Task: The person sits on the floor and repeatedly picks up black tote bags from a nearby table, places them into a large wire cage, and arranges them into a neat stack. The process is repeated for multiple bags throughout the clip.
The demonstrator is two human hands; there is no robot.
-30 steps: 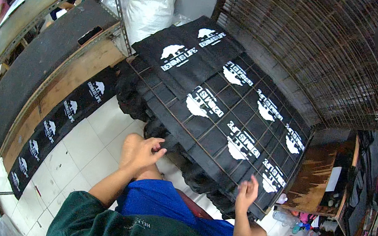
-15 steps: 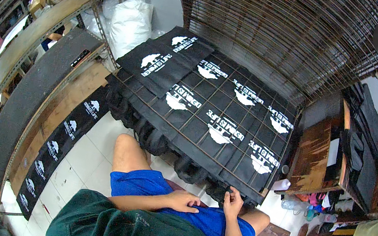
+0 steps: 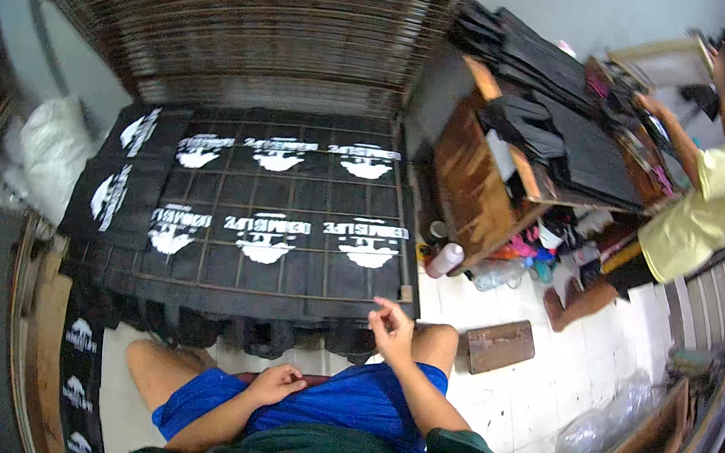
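Note:
My left hand [image 3: 276,384] lies on the blue shorts [image 3: 333,396] at my lap, fingers loosely out and holding nothing visible. Raised over my right knee, my right hand [image 3: 393,331] has its fingers bent and a little apart; nothing shows between them. It is nearest the front right corner of a metal grid rack [image 3: 302,296], without clearly touching it. On the rack lie black fabric pieces [image 3: 228,193] printed with white motifs, and two more printed panels stretch along its left side. Dark fabric hangs in folds under the front edge.
Raised wire racks [image 3: 253,23] stand behind. At right are a wooden cabinet [image 3: 474,173] stacked with black sheets, a pale bottle [image 3: 445,260], a wooden block [image 3: 499,347] on white tiles and a co-worker [image 3: 711,201] in yellow holding a frame. A printed strip [image 3: 74,389] runs lower left.
My view has swung right, bringing the co-worker and cabinet further in. My right hand has loosened from closely bent fingers and reaches outward. My left hand stays on my lap.

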